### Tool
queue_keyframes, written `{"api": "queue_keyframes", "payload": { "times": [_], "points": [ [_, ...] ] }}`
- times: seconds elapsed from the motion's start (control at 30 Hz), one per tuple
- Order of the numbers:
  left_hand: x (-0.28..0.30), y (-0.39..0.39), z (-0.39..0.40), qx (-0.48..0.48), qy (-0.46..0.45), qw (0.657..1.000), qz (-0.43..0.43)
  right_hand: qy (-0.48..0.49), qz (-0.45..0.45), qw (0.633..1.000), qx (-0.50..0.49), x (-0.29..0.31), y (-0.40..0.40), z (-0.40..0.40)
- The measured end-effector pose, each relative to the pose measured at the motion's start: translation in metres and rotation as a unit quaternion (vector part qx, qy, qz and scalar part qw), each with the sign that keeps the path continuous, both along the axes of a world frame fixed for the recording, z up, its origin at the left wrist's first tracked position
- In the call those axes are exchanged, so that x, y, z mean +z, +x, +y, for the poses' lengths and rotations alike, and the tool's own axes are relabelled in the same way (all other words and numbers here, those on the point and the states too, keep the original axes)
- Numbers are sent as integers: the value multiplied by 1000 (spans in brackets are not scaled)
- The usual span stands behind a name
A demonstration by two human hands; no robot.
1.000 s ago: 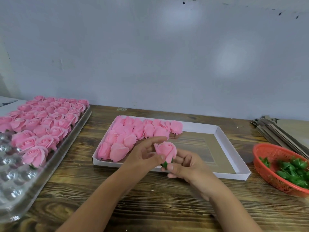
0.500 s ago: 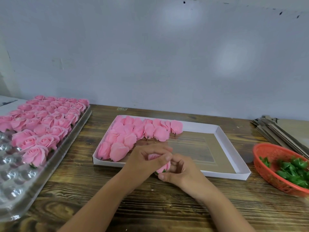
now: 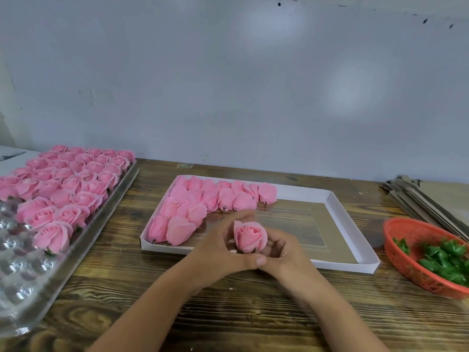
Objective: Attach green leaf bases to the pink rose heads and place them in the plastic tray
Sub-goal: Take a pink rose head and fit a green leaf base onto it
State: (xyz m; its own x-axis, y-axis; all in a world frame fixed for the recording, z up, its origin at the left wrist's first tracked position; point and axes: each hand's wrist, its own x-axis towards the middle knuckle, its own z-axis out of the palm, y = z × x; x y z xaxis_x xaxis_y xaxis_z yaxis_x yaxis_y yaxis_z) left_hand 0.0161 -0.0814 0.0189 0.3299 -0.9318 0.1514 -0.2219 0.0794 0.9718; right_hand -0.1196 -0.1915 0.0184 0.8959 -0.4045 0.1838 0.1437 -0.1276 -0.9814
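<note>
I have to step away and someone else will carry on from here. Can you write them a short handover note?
Both hands, left hand and right hand, hold one pink rose upright over the near edge of the white box; its green base is hidden by the fingers, so I cannot tell whether it is seated.
Done: the far rows of the plastic tray on the left are filled with finished roses.
Left: the near tray pockets are empty, bare rose heads remain in the white box, and leaf bases wait in the orange basket on the right.

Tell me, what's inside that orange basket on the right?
The orange basket holds a heap of green leaf bases. Its near wall and the picture's edge hide the rest, so no count.
</note>
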Motion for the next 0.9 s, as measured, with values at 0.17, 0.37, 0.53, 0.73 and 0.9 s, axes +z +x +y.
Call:
{"api": "queue_keyframes", "payload": {
  "times": [0.17,0.37,0.53,0.73,0.9],
  "points": [
    [10,0,2,49,-84,995,34,-15,44,999,-10,-2,-1,-3],
    [8,-2,2,47,-114,992,40,-34,50,998,15,-1,-1,0],
    [7,0,2,26,-109,993,43,-31,40,998,26,2,-2,2],
    [5,-1,1,28,-120,992,-3,-23,36,999,9,1,-3,1],
    [5,-2,1,11,-88,996,-18,-4,11,1000,7,-2,-2,-1]
  ]
}}
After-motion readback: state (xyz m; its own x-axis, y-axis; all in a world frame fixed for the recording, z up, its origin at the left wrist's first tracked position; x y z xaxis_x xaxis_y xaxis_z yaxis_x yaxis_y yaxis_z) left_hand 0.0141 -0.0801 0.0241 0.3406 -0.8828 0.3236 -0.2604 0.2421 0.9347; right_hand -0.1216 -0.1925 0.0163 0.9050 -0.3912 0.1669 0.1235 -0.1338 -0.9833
